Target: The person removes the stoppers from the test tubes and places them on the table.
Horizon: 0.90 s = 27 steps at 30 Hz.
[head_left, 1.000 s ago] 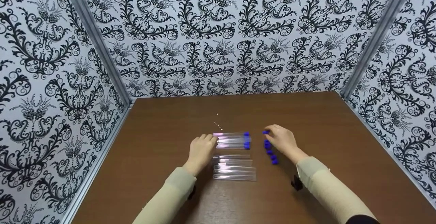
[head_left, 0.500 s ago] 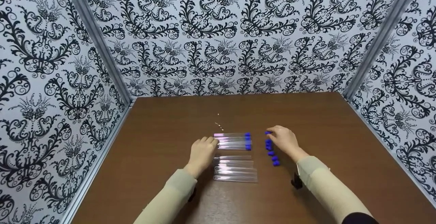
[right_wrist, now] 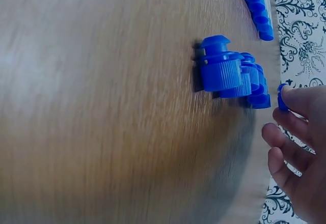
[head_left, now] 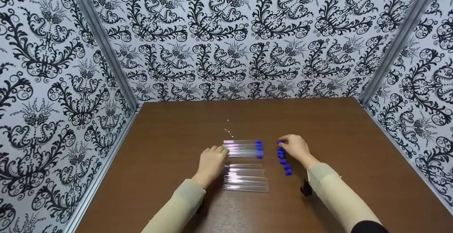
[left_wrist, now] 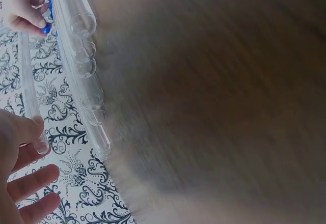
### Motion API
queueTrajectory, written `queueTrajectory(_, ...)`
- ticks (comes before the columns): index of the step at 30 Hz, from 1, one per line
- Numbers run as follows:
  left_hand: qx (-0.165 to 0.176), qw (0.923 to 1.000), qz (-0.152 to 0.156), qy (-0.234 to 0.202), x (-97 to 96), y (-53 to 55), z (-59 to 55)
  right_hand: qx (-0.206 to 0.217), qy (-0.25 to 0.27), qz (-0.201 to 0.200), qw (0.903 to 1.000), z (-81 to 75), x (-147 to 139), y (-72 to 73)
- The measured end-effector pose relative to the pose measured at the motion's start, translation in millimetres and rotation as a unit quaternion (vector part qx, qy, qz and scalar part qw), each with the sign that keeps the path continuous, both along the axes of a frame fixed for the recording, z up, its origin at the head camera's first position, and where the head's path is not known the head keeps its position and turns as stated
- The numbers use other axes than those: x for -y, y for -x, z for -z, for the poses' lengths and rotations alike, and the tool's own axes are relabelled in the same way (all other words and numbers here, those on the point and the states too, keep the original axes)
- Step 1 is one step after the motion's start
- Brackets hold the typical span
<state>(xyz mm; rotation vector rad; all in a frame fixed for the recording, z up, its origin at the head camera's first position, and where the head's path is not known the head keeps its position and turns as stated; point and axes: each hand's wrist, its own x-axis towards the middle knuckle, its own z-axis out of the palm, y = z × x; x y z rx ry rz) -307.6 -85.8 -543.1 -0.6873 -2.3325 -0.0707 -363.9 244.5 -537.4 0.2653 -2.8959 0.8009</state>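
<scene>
Between thumb and index finger, my left hand (left_wrist: pixel 25 183) pinches a clear test tube (left_wrist: pixel 29 91) near its rounded end; the other fingers are spread. In the head view this left hand (head_left: pixel 212 164) is at the left ends of the capped tubes (head_left: pixel 239 144). My right hand (head_left: pixel 296 148) pinches a small blue cap (right_wrist: pixel 282 98) by its fingertips, at the far end of a line of loose blue caps (right_wrist: pixel 224 74). Nearer the body, several uncapped test tubes (head_left: pixel 244 183) lie side by side on the table.
The brown tabletop (head_left: pixel 170 126) is enclosed by patterned walls (head_left: pixel 226 49) at the back and sides. Small white specks (head_left: pixel 228 132) lie beyond the capped tubes. A black device (head_left: pixel 306 188) is strapped under the right wrist.
My left hand has shifted slightly toward the body, and the held tube with it. The right hand keeps its pinch on the cap with little movement. The head view has shifted a little.
</scene>
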Motion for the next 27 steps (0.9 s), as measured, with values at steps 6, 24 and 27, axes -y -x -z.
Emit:
queueTrajectory(6,0.002,1.0,-0.003,0.007,-0.3,0.8,2.6,0.013,0.014,0.001,0.9998,2.1,-2,4.0)
queueTrajectory(24,0.023,0.9997,-0.002,0.0,-0.2,-0.3,3.2,0.048,0.005,-0.003,0.9988,3.4,-2,10.1)
queueTrajectory(27,0.019,0.9998,-0.001,-0.001,0.3,0.1,3.6,0.056,0.005,-0.001,0.9984,2.8,-1,10.8)
